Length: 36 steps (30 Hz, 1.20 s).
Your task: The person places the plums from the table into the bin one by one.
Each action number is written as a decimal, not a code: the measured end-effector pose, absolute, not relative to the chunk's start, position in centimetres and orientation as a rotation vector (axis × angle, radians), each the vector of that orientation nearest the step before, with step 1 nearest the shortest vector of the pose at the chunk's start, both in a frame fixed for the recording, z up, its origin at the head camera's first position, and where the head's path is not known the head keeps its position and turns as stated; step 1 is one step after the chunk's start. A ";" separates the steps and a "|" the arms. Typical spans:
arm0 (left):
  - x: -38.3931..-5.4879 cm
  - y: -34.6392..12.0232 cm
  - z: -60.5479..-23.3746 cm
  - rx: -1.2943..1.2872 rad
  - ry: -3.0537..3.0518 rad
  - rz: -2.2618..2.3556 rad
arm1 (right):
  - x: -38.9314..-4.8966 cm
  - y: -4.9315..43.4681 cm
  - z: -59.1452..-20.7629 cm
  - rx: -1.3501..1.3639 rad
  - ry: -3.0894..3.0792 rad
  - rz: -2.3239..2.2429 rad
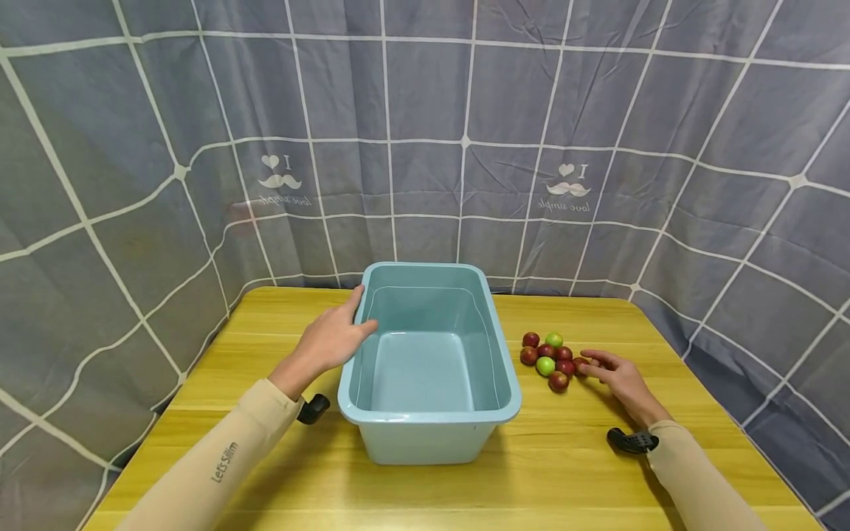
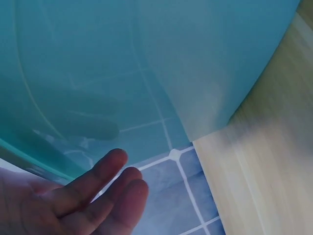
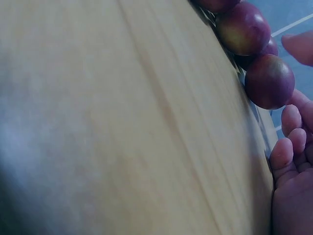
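A light blue plastic basin (image 1: 425, 441) stands on the table, its inside bare. My left hand (image 1: 332, 335) holds its left rim, thumb over the edge and fingers along the outer wall; in the left wrist view, those fingers (image 2: 105, 188) reach below the rim. To the right lies a cluster of small round fruits like plums, mostly dark red plums (image 1: 558, 381) with two green ones (image 1: 546, 366). My right hand (image 1: 624, 383) is at the cluster's right end, fingers around the outermost red plum (image 3: 270, 82); one fingertip appears to touch it, the thumb side apart.
The yellow wood-grain table (image 1: 571, 472) ends at a grey curtain (image 1: 425, 177) with white grid lines, which hangs behind and along both sides. A black wrist device (image 1: 632, 441) sits at my right cuff, another (image 1: 313, 408) at my left.
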<state>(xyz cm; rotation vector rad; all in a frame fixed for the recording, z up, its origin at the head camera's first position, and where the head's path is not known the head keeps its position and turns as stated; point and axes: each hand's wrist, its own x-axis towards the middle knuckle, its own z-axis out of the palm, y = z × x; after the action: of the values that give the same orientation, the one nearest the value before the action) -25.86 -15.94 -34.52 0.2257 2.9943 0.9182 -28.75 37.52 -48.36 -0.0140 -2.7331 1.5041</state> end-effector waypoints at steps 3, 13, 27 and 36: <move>-25.9 -16.0 -34.5 0.230 2.995 0.874 | -28.8 37.4 -48.3 -0.011 -2.749 1.476; -25.7 -16.0 -34.4 0.238 2.979 0.835 | -28.9 37.2 -48.4 -0.019 -2.807 1.374; -25.7 -16.3 -34.0 0.263 2.981 0.806 | -29.0 36.9 -48.2 -0.033 -2.828 1.331; -25.7 -16.3 -34.0 0.287 2.987 0.778 | -28.9 37.0 -48.5 -0.076 -2.836 1.321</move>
<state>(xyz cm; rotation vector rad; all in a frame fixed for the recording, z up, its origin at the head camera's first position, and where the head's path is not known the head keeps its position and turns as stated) -25.75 -16.25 -34.01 0.2869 2.9871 0.7781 -28.89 36.95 -48.46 -0.0757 -2.8359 1.3211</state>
